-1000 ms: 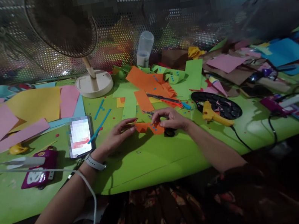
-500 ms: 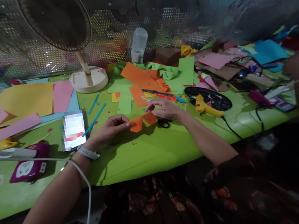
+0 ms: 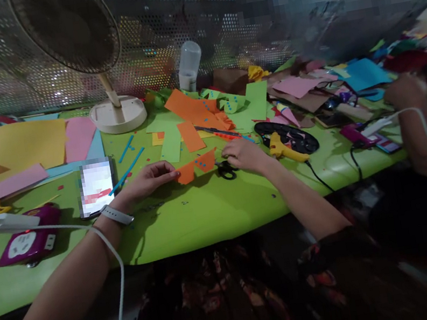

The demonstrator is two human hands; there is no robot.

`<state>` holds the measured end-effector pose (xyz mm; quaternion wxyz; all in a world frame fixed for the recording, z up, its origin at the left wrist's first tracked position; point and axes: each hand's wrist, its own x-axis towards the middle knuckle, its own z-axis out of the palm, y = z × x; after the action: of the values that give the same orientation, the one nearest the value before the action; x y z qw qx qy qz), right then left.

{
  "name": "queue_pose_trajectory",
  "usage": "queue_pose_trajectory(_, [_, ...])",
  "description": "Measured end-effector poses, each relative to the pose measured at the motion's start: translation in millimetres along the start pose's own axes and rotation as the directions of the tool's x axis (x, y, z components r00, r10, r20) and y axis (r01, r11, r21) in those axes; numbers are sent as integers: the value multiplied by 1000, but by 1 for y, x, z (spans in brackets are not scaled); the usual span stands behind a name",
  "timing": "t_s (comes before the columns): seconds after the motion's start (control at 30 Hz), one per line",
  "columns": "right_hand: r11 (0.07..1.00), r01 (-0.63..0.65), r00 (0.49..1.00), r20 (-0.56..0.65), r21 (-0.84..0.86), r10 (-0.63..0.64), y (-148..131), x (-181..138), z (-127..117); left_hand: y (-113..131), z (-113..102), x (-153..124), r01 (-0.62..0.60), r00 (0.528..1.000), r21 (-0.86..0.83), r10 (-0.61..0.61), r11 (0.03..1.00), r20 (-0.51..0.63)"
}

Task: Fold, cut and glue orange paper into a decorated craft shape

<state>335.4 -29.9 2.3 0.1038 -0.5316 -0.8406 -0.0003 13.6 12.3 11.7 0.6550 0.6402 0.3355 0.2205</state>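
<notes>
My left hand (image 3: 155, 178) pinches the left end of an orange paper piece (image 3: 186, 172) between thumb and fingertips. This piece has a notched lower edge and small blue dots, and it is held just above the green table. My right hand (image 3: 247, 155) is to the right of the paper, apart from it, with its fingers curled down toward the table. Whatever its fingertips may hold is hidden. Black-handled scissors (image 3: 227, 170) lie right beside its fingers, their blades mostly out of sight. Behind the hands lie an orange strip (image 3: 191, 136) and a dark slim tool (image 3: 212, 130).
A phone (image 3: 96, 188) and a purple power strip (image 3: 29, 234) lie at left, a white cable crossing my left forearm. A yellow glue gun (image 3: 285, 149) rests on a black palette (image 3: 303, 136). Behind stand a fan (image 3: 118, 116) and a bottle (image 3: 189, 63). Another person's arm (image 3: 417, 131) is at right.
My right hand has drawn away from the orange paper to the right, beside the scissors, uncovering the paper's right end. My left hand keeps its pinch. The whole view has shifted slightly.
</notes>
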Motion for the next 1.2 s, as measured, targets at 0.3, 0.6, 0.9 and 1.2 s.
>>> queue_pose_trajectory(0.3, [978, -206, 956, -207, 31, 208, 21, -85, -36, -5, -3, -1, 60, 998, -9, -60, 998, 13])
queue_pose_trajectory(0.6, [798, -503, 854, -46, -332, 519, 65, -124, -37, -4, -5, 2, 10, 999, 86, -13, 996, 29])
queue_pose_trajectory(0.9, [688, -640, 768, -264, -341, 583, 77, -121, -11, -4, -8, 2, -2, 1000, 41, 1, 999, 23])
queue_pose_trajectory(1.2, [709, -704, 601, -493, 47, 629, 90, -120, -13, -4, -7, 0, -60, 996, 32, 58, 998, 60])
